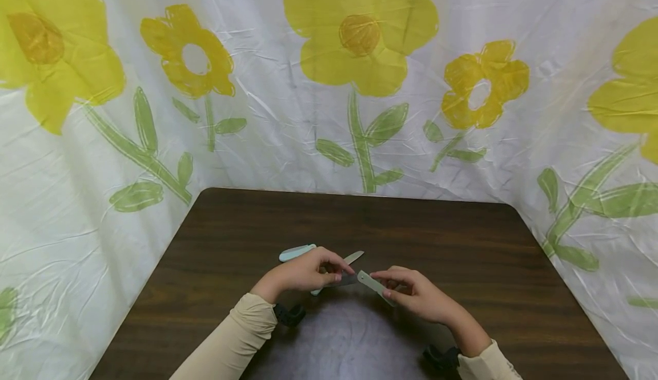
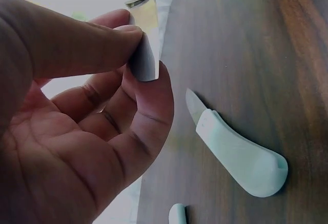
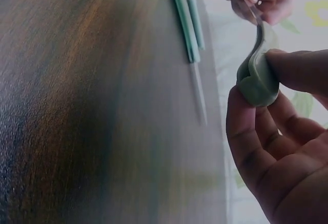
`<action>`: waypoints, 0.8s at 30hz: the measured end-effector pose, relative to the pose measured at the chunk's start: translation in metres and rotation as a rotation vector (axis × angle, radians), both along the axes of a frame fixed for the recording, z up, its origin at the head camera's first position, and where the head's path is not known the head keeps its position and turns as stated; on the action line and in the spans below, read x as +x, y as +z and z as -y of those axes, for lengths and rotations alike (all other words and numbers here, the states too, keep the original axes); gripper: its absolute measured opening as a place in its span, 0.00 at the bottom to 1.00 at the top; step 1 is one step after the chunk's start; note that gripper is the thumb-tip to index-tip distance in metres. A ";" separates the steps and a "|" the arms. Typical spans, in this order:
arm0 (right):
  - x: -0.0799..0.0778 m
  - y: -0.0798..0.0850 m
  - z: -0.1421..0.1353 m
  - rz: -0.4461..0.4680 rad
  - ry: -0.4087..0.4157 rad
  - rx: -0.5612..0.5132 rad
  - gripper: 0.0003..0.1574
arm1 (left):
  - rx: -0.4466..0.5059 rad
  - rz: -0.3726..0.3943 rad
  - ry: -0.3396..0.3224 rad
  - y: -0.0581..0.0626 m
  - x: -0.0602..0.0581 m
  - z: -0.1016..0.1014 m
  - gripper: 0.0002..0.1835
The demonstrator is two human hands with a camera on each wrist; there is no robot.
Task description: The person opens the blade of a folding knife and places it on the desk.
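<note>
My right hand (image 1: 418, 295) holds the pale green handle (image 1: 377, 288) of a folding knife between thumb and fingers. The knife's blade (image 2: 146, 57) stands out of the handle, and my left hand (image 1: 307, 270) pinches it near its end, thumb on one face and fingers on the other. Below the left hand lies a second folding knife, its pale green handle (image 2: 241, 155) on the table and its blade (image 2: 194, 105) out. A third, light blue-green knife (image 1: 297, 252) lies behind the left hand, partly hidden by it in the head view.
The dark wooden table (image 1: 247, 214) has rounded far corners. A white curtain (image 1: 267, 140) with yellow flowers hangs round its back and sides. Black bands (image 1: 289, 315) sit on both wrists, beside cream sleeves (image 1: 231, 334).
</note>
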State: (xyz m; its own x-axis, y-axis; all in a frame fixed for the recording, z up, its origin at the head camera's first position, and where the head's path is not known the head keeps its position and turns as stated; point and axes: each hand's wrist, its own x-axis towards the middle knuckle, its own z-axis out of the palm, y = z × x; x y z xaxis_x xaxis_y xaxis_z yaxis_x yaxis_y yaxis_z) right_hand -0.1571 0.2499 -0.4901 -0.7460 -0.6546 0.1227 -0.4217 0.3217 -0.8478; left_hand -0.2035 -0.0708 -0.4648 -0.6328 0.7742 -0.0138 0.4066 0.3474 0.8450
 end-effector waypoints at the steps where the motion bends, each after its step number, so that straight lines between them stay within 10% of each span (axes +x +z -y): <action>1: 0.000 0.000 0.000 0.003 0.000 0.003 0.24 | -0.002 -0.005 -0.004 0.000 0.000 0.000 0.15; 24: 0.003 0.002 -0.002 0.055 0.047 0.081 0.24 | -0.043 -0.023 -0.070 0.003 0.005 -0.003 0.14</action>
